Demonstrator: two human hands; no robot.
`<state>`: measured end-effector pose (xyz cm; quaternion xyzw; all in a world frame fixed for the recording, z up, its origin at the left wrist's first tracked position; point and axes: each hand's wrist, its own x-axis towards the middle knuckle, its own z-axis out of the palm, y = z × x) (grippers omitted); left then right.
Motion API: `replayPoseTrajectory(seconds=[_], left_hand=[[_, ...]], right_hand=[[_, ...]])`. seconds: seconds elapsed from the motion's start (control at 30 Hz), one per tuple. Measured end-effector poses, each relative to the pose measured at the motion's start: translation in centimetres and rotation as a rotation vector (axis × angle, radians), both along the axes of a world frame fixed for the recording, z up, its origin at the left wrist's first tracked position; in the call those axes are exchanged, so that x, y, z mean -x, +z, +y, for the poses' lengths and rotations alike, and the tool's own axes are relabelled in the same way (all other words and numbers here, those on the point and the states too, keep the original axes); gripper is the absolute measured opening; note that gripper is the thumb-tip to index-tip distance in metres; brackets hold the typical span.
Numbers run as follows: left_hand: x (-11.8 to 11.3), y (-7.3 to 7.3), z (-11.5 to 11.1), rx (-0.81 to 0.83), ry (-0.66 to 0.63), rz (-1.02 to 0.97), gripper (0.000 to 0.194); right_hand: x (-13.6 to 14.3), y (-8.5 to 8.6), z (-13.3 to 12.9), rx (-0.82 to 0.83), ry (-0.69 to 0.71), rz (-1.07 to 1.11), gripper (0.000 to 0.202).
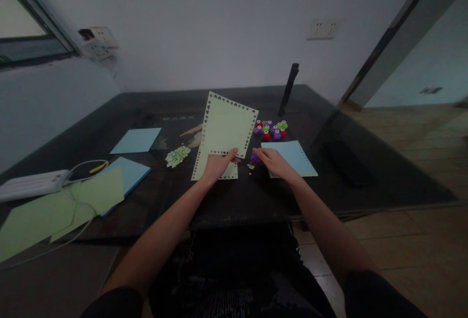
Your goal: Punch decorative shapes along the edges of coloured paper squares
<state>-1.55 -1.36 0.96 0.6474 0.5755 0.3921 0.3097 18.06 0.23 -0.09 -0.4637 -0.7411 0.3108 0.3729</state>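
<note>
My left hand (219, 164) grips the lower edge of a pale yellow-green paper sheet (230, 125) and holds it raised and tilted. Small shapes are punched along its edges. My right hand (273, 161) is closed around a small purple craft punch (255, 158), close to the sheet's lower right corner; my fingers hide part of the punch. Under the raised sheet lies another punched yellow-green sheet (197, 169). Tiny paper cutouts (250, 166) lie below the punch. Beside my right hand rests a light blue sheet (298, 154) with holes along its edge.
Several red, purple and green craft punches (270, 130) stand behind the blue sheet. A pile of paper cutouts (177, 156) lies left of centre. Farther left are blue sheets (137, 141), yellow-green sheets (62, 206) and a corded power strip (34, 185). A dark object (345, 162) lies right.
</note>
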Motion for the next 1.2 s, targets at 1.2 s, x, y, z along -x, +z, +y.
replayPoseTrajectory(seconds=[1.2], left_hand=[[0.1, -0.4, 0.7, -0.054, -0.14, -0.349, 0.026]], right_hand=[[-12.7, -1.8, 12.5, -0.052, -0.691, -0.395, 0.025]])
